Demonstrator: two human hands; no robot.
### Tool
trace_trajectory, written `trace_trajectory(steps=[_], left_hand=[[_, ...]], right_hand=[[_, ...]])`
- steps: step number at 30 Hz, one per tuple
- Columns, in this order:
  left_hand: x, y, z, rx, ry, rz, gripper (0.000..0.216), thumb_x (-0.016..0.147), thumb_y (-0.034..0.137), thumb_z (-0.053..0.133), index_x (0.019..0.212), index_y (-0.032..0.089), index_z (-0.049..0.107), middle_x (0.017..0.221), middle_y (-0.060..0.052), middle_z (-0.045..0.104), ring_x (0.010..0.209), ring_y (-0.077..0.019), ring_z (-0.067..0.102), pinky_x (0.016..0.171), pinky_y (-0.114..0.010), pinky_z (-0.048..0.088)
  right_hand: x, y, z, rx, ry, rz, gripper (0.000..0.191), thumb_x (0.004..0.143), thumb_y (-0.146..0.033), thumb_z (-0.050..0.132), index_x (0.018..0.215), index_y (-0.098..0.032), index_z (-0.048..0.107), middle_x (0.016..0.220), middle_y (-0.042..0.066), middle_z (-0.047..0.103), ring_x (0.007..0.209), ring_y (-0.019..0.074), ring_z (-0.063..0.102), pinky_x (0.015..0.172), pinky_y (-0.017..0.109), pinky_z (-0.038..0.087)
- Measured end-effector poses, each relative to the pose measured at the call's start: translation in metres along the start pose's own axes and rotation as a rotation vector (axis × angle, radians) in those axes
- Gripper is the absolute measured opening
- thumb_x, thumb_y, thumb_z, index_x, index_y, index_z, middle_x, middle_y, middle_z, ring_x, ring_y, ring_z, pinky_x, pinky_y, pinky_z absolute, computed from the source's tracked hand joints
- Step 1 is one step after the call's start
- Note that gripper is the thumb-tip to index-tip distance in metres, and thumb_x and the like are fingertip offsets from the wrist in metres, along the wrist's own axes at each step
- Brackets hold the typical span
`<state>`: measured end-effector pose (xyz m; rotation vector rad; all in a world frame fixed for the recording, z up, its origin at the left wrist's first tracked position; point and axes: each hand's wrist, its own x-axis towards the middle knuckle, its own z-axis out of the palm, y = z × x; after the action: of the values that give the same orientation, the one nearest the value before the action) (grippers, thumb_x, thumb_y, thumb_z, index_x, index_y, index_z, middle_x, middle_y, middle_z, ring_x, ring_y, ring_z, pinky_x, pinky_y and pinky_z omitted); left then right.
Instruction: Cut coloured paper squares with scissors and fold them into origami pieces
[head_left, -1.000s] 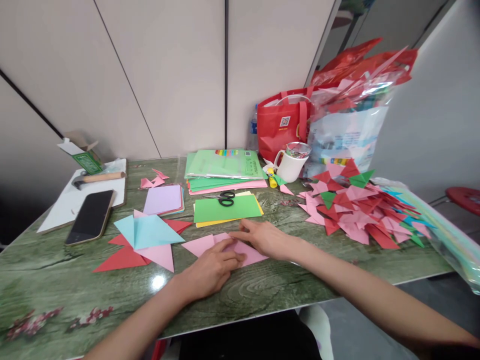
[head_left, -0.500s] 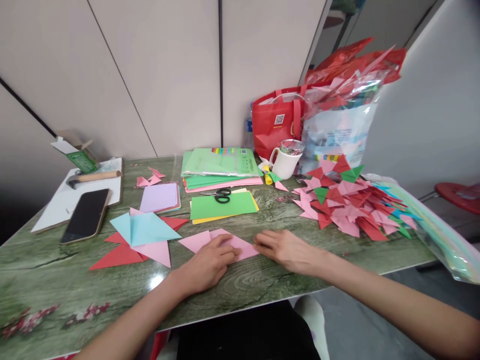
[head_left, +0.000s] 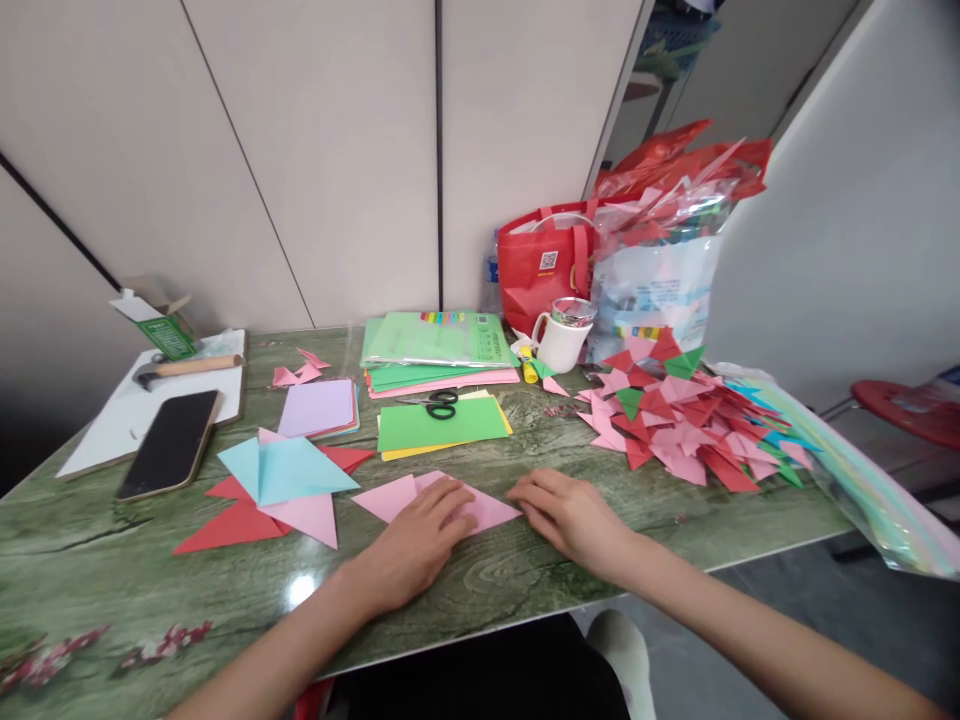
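Observation:
A folded pink sheet of origami paper [head_left: 491, 512] lies flat on the table before me, pointed at both ends. Over its middle rests my left hand [head_left: 431, 525], fingers stretched out and pressing the paper down; part of the folds is hidden beneath them. My right hand [head_left: 566, 515] is at the sheet's right-hand tip, palm down, with thumb and fingers apart and nothing gripped. To the left of the sheet, a light blue folded paper [head_left: 307, 470] overlaps red folded pieces [head_left: 236, 527] and more pink ones.
Scissors [head_left: 441, 404] lie on green paper [head_left: 442, 427], before a green packet [head_left: 435, 340]. Lilac squares [head_left: 316, 407], a phone [head_left: 171, 445] and a hammer [head_left: 187, 368] are leftward. A white mug [head_left: 562, 342], bags [head_left: 544, 265] and a folded-paper heap [head_left: 682, 425] stand rightward.
My right fingers have loosened and spread at the paper's right tip. The left hand stays on the pink sheet, its fingers a little straighter. The whole view has shifted slightly.

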<state>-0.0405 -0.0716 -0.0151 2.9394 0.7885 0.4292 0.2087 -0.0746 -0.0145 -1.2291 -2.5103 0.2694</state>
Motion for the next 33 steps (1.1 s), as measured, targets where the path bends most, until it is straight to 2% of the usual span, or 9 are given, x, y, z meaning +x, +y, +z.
trace_trajectory(steps=[4, 7, 10, 12, 15, 18, 24, 27, 33], left_hand=[[0.000, -0.001, 0.005, 0.101, 0.103, -0.054, 0.039, 0.079, 0.005, 0.044, 0.117, 0.015, 0.047, 0.126, -0.016, 0.050, 0.130, -0.0284, 0.033, 0.102, -0.053, 0.036], [0.000, -0.004, 0.008, 0.144, 0.163, -0.078, 0.042, 0.078, 0.007, 0.047, 0.119, 0.014, 0.046, 0.129, -0.018, 0.048, 0.132, -0.0316, 0.029, 0.100, -0.057, 0.036], [-0.002, -0.005, 0.003, 0.179, 0.254, -0.012, 0.039, 0.079, 0.004, 0.048, 0.117, 0.013, 0.047, 0.126, -0.019, 0.049, 0.133, -0.0335, 0.027, 0.098, -0.060, 0.036], [-0.007, -0.004, -0.005, 0.187, 0.318, 0.057, 0.040, 0.080, -0.001, 0.046, 0.118, 0.013, 0.046, 0.127, -0.018, 0.048, 0.133, -0.0326, 0.026, 0.099, -0.058, 0.036], [-0.017, -0.003, -0.021, 0.214, 0.434, 0.081, 0.041, 0.081, -0.002, 0.043, 0.120, 0.011, 0.047, 0.128, -0.017, 0.046, 0.133, -0.0320, 0.026, 0.100, -0.051, 0.040], [-0.028, -0.010, -0.039, 0.295, 0.601, 0.082, 0.043, 0.078, -0.004, 0.048, 0.116, 0.015, 0.051, 0.122, -0.012, 0.049, 0.128, -0.0290, 0.036, 0.099, -0.047, 0.042], [-0.043, -0.053, -0.066, 0.426, 1.055, -0.368, 0.044, 0.077, -0.002, 0.053, 0.115, 0.021, 0.052, 0.108, -0.009, 0.060, 0.105, -0.0225, 0.056, 0.091, -0.043, 0.047], [-0.047, -0.068, -0.062, 0.426, 0.978, -0.433, 0.033, 0.081, 0.002, 0.050, 0.110, 0.018, 0.055, 0.100, -0.009, 0.063, 0.098, -0.0210, 0.059, 0.087, -0.040, 0.048], [-0.039, -0.060, -0.051, 0.403, 0.965, -0.262, 0.038, 0.077, -0.003, 0.051, 0.109, 0.016, 0.054, 0.098, -0.010, 0.064, 0.099, -0.0220, 0.059, 0.087, -0.042, 0.048]], right_hand=[[0.029, -0.022, 0.010, 0.088, -0.079, 0.157, 0.032, 0.079, -0.019, 0.061, 0.110, -0.016, 0.054, 0.103, 0.011, 0.060, 0.097, 0.0244, 0.056, 0.081, 0.035, 0.045], [0.043, -0.032, 0.011, 0.178, -0.181, 0.260, 0.047, 0.072, -0.016, 0.065, 0.116, -0.016, 0.050, 0.101, 0.009, 0.061, 0.089, 0.0228, 0.059, 0.075, 0.031, 0.044], [0.050, -0.031, 0.012, 0.236, -0.251, 0.276, 0.027, 0.073, -0.019, 0.062, 0.100, -0.018, 0.058, 0.078, 0.002, 0.063, 0.072, 0.0197, 0.060, 0.064, 0.027, 0.041], [0.053, -0.027, 0.015, 0.238, -0.175, 0.213, 0.006, 0.079, -0.022, 0.057, 0.082, -0.018, 0.060, 0.074, 0.003, 0.062, 0.070, 0.0192, 0.058, 0.063, 0.027, 0.040], [0.060, -0.019, 0.020, 0.371, 0.050, 0.158, 0.016, 0.086, -0.023, 0.047, 0.075, -0.017, 0.057, 0.076, 0.005, 0.062, 0.072, 0.0179, 0.058, 0.064, 0.027, 0.041], [0.071, -0.009, 0.022, 0.651, 0.171, 0.241, 0.016, 0.088, -0.029, 0.045, 0.081, -0.019, 0.055, 0.065, 0.001, 0.061, 0.060, 0.0153, 0.057, 0.057, 0.026, 0.044], [0.095, 0.001, 0.022, 1.101, 0.326, 0.427, 0.030, 0.076, -0.043, 0.055, 0.092, -0.018, 0.052, 0.066, -0.002, 0.056, 0.057, 0.0140, 0.056, 0.051, 0.026, 0.047], [0.104, 0.002, 0.026, 1.133, 0.294, 0.429, 0.037, 0.073, -0.044, 0.056, 0.098, -0.017, 0.052, 0.062, -0.003, 0.054, 0.054, 0.0123, 0.054, 0.046, 0.022, 0.045], [0.122, -0.011, 0.041, 1.171, 0.181, 0.417, 0.034, 0.075, -0.040, 0.054, 0.099, -0.016, 0.053, 0.055, -0.006, 0.053, 0.045, 0.0084, 0.049, 0.043, 0.019, 0.041]])
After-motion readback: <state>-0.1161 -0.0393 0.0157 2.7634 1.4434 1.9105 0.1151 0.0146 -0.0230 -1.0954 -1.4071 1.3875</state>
